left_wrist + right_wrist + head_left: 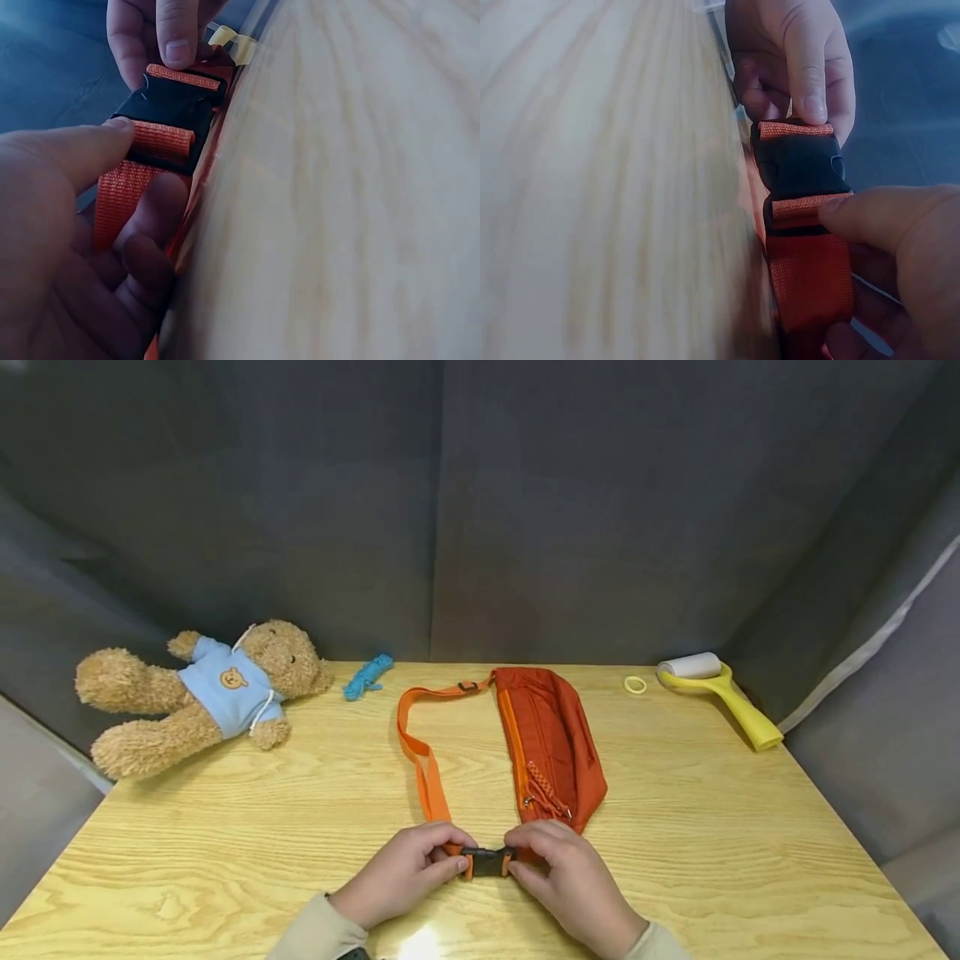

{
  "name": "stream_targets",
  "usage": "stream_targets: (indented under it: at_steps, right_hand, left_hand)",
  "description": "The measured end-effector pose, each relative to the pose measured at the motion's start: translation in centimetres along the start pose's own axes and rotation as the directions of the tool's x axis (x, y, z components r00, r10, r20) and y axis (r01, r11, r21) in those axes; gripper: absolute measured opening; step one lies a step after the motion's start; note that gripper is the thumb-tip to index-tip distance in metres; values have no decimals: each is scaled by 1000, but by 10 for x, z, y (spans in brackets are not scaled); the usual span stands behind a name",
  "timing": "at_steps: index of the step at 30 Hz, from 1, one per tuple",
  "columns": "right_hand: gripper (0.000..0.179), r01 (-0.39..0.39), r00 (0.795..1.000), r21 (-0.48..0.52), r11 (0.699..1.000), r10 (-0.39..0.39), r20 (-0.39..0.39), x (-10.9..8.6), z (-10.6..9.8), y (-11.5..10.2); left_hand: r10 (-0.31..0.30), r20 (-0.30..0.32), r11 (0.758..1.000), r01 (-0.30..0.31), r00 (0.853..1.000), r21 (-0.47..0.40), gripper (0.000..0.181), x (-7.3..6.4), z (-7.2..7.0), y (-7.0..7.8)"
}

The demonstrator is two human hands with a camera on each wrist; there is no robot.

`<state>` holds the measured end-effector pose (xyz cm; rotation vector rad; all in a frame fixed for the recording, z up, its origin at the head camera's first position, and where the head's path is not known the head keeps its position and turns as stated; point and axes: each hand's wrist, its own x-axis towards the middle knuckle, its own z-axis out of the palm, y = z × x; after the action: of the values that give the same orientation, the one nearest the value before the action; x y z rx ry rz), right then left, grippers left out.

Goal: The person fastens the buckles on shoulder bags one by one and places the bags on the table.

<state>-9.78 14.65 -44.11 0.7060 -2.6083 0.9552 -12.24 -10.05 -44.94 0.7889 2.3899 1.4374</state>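
A black side-release buckle (pixel 489 862) joins the two ends of an orange strap (pixel 408 735) on a red-orange waist bag (pixel 555 735). Its halves sit together, as both wrist views show. My left hand (pixel 408 870) pinches the buckle's left end, its thumb on the webbing loop. On the opposite end, my right hand (pixel 570 881) pinches the buckle between thumb and fingers. The bag lies on the table beyond my right hand, its strap curving round to the left. Part of the bag's near end is hidden behind the right hand.
At the left lies a teddy bear (pixel 232 681) in a blue hoodie. A blue cord bundle (pixel 367 677) is near the table's back edge. Toward the back right are a yellow ring (pixel 626 686) and a yellow-handled lint roller (pixel 738 706). Dark curtains (pixel 585 510) stand behind the wooden table (pixel 712 843).
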Motion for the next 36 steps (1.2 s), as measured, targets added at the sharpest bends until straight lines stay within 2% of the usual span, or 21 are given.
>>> stream_targets:
  at_steps: [9,20,28,36]
  right_hand:
    - [27,58,998,-25,998,-59,-39,-2,-2,2]
    - [27,114,989,-50,992,-118,-88,-4,-7,4]
    - [28,132,988,-65,989,-137,-76,-6,-10,4]
    - [30,149,984,-89,985,-157,-84,-7,-14,4]
  left_hand:
    - [19,-12,1000,-18,1000,23,14,-1,0,2]
    - [42,-32,986,-36,999,164,18,-5,-3,5]
    - [87,-52,955,-69,995,289,18,-7,-6,9]
    - [106,-54,911,-75,993,405,18,-10,-8,12]
